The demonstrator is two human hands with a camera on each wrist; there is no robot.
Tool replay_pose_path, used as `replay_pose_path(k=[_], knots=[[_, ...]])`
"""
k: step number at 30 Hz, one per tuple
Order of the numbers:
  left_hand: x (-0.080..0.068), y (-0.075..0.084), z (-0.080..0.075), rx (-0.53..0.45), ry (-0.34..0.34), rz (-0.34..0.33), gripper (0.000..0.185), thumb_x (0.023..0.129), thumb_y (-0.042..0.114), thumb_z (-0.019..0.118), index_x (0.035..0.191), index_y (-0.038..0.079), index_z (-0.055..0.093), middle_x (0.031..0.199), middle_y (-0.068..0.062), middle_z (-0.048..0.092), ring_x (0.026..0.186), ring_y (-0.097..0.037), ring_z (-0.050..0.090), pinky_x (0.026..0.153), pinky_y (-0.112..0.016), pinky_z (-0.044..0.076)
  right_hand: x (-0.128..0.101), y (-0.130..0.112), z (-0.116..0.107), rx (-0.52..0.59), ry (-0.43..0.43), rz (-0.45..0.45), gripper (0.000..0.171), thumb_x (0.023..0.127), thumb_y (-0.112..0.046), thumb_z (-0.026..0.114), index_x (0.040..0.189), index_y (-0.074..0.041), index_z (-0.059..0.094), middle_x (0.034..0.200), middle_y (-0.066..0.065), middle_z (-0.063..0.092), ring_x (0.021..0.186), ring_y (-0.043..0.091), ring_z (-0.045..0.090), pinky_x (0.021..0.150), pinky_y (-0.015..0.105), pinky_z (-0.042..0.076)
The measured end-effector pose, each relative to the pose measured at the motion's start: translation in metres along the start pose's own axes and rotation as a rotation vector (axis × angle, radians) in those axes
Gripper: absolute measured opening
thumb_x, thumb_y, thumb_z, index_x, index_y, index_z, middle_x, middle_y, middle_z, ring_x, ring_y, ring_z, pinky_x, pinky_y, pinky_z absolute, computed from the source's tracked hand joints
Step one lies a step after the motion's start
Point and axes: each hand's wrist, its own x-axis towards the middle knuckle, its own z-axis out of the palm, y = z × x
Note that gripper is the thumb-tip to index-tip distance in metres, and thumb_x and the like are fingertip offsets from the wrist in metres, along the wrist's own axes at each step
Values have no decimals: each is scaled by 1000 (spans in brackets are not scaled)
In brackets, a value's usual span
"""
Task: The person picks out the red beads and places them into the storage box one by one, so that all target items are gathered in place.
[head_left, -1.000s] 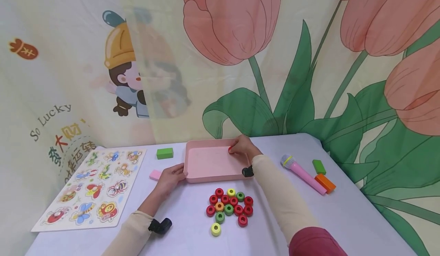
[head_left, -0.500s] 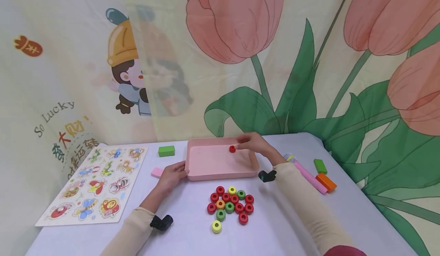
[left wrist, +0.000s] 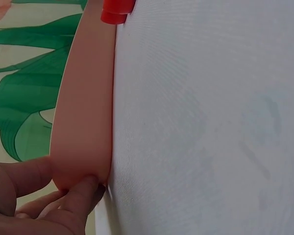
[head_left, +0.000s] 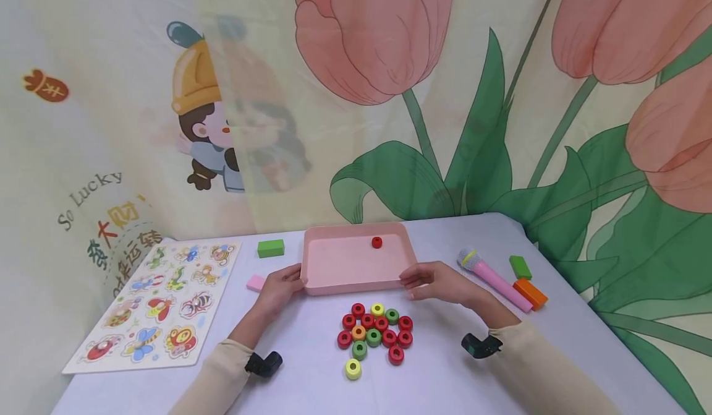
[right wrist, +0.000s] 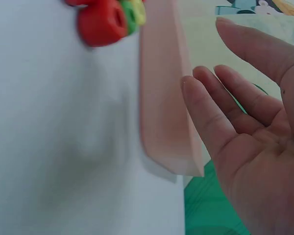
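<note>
The tray (head_left: 339, 259) gripped by the left fingers (left wrist: 32, 176) has smooth, plastic-looking walls with a satin finish. The desk (head_left: 311, 359) beneath both hands' fingers carries matt white cloth. The beads (head_left: 373, 344), on the wearer's side of the left and right fingers (right wrist: 208, 110), are smooth and lightly glossy. To the right of the right fingers, the microphone (head_left: 503, 286) combines a smooth, plastic-looking handle with a rough, glittering head (head_left: 468, 258). The backdrop (head_left: 267, 81) beyond the fingers is creased, matt cloth.
</note>
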Motion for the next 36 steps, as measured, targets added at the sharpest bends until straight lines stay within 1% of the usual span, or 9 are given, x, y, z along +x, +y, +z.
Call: replay_pose_path(k=[3, 6, 9, 14, 21, 24, 29, 36], knots=[[0, 1, 0, 2, -1, -4, 49, 95, -7, 54, 140, -17, 39, 139, -36, 42, 129, -43, 45, 101, -42, 46, -9, 7, 8, -15, -49, 11, 36, 88, -12, 74, 122, -3, 65, 116, 12, 66, 108, 27, 63, 90, 37, 56], [1, 1, 0, 4, -5, -6, 49, 95, -8, 54, 140, -17, 39, 139, -36, 43, 129, -42, 45, 101, -42, 46, -16, 14, 15, 12, -92, 30, 32, 88, -10, 74, 118, -3, 67, 114, 9, 67, 106, 26, 64, 89, 37, 56], [1, 0, -1, 5, -7, -9, 49, 95, -7, 54, 140, -17, 39, 139, -35, 43, 129, -42, 45, 102, -42, 45, -20, 18, 22, 29, -112, 37, 30, 87, -9, 75, 116, -5, 69, 112, 7, 68, 105, 24, 64, 90, 36, 55], [1, 0, -1, -5, -4, -14, 49, 95, -7, 54, 140, -17, 39, 139, -36, 43, 129, -42, 45, 101, -42, 46, -20, 19, 29, 21, -112, 25, 29, 86, -6, 74, 115, -8, 70, 112, 5, 67, 105, 23, 63, 91, 34, 54], [3, 1, -2, -9, -6, -34, 50, 94, -7, 55, 141, -16, 39, 140, -34, 43, 130, -41, 45, 102, -42, 45, -15, 20, 35, -25, -102, 18, 28, 85, -4, 75, 112, -9, 72, 107, 2, 68, 98, 21, 61, 85, 29, 55], [3, 2, -3, -19, -11, -28, 50, 94, -7, 55, 141, -16, 39, 140, -35, 42, 130, -42, 45, 102, -42, 44, -13, 19, 37, -45, -95, 7, 26, 85, -5, 75, 110, -10, 73, 105, 1, 68, 96, 21, 61, 83, 28, 55], [2, 1, -4, -25, -24, -23, 50, 94, -8, 54, 140, -18, 38, 140, -36, 42, 129, -43, 44, 103, -44, 44, -13, 17, 33, -64, -79, 15, 25, 83, -8, 78, 108, -10, 74, 102, -1, 69, 94, 18, 63, 82, 28, 56], [3, 1, -4, -27, -20, -37, 50, 95, -7, 55, 141, -16, 38, 141, -34, 42, 130, -41, 45, 102, -43, 44, -5, 3, 7, -78, -57, 14, 30, 84, -14, 79, 113, -6, 73, 104, 1, 69, 99, 21, 63, 85, 33, 57]])
